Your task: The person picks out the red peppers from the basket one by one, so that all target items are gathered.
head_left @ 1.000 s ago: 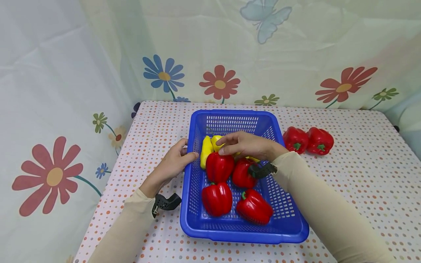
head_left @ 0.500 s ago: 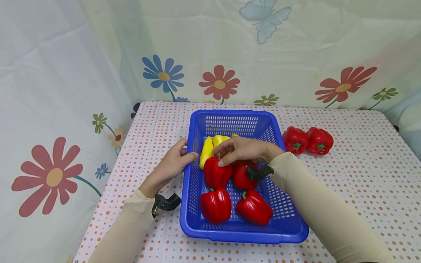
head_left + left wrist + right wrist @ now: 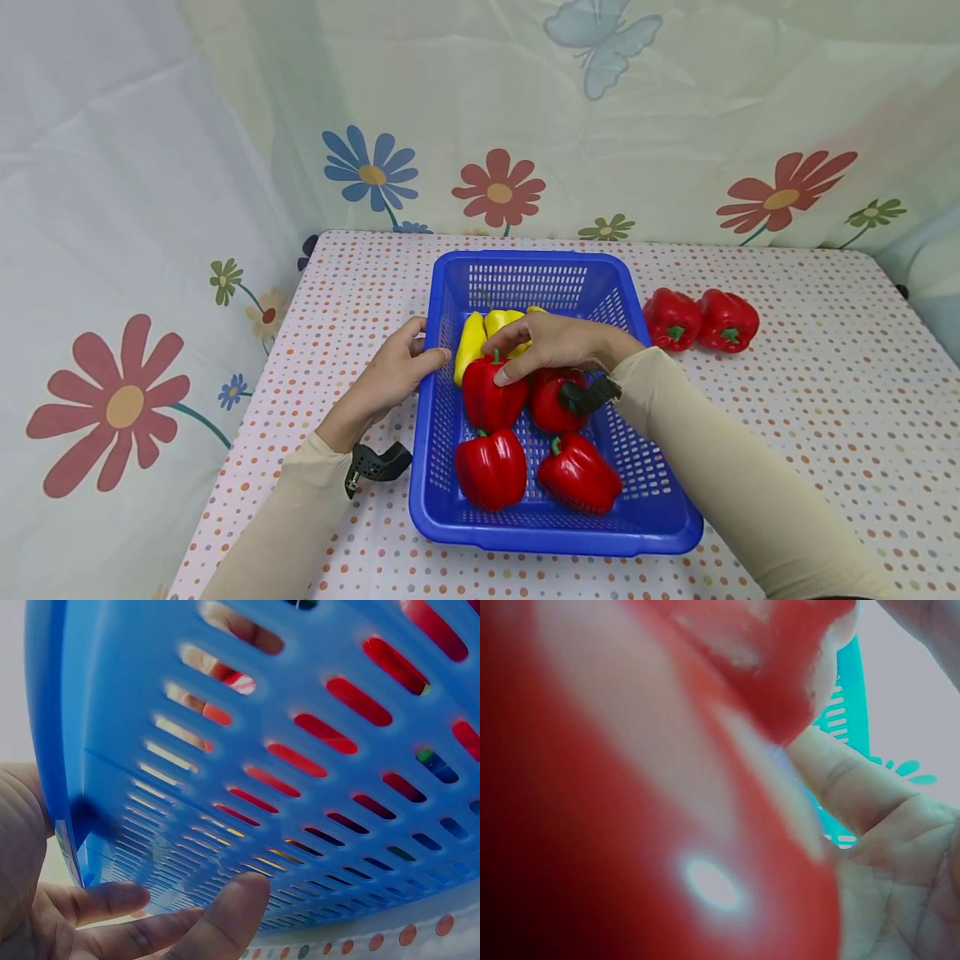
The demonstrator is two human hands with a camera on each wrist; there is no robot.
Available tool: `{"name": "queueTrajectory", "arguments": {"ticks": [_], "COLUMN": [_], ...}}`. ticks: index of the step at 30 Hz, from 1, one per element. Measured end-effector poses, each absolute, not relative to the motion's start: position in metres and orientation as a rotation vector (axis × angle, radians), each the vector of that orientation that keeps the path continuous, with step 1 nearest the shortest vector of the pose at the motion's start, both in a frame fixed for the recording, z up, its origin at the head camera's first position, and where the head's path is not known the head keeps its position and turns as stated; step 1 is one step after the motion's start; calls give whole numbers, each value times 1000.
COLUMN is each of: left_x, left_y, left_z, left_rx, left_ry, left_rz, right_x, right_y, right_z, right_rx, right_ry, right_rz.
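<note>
A blue perforated plastic basket (image 3: 555, 542) holds several red bell peppers and yellow peppers (image 3: 470, 343). My left hand (image 3: 397, 367) grips its left rim, thumb over the top; in the left wrist view, the fingers (image 3: 161, 930) lie against the outside wall. Inside the basket, my right hand (image 3: 566, 340) holds a red bell pepper (image 3: 489, 404), green stem up, between thumb and fingers. That forearm passes over another red bell pepper (image 3: 553, 402), partly hidden by the wrist camera. Nearer me lie two more, a left one (image 3: 491, 471) and a tilted right one (image 3: 580, 475).
Two red bell peppers, one (image 3: 672, 319) close to the basket's right wall and one (image 3: 727, 321) beside it, rest on the dotted tablecloth (image 3: 825, 375). A flowered curtain (image 3: 660, 125) hangs behind the table and along its left side.
My right hand has moved down onto the red bell pepper, which has shifted slightly toward me and now stands stem up. The near-left pepper has slid toward me too. My left hand has stayed put.
</note>
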State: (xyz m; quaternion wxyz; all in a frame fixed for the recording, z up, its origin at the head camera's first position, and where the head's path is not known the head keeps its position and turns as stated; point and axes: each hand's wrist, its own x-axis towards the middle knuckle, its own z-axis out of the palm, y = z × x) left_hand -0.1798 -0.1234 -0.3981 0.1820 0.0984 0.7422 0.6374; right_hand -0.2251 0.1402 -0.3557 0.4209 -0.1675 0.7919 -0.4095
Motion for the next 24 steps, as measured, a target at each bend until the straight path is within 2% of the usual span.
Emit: {"name": "queueTrajectory", "arguments": {"ticks": [24], "left_x": [-180], "left_y": [-124], "left_z": [-400], "left_rx": [303], "left_ry": [2078], "left_rz": [1808], "right_x": [-228], "right_y": [150], "right_z": [-349], "right_rx": [-443], "right_ry": [2014], "right_rz": [-1171]}}
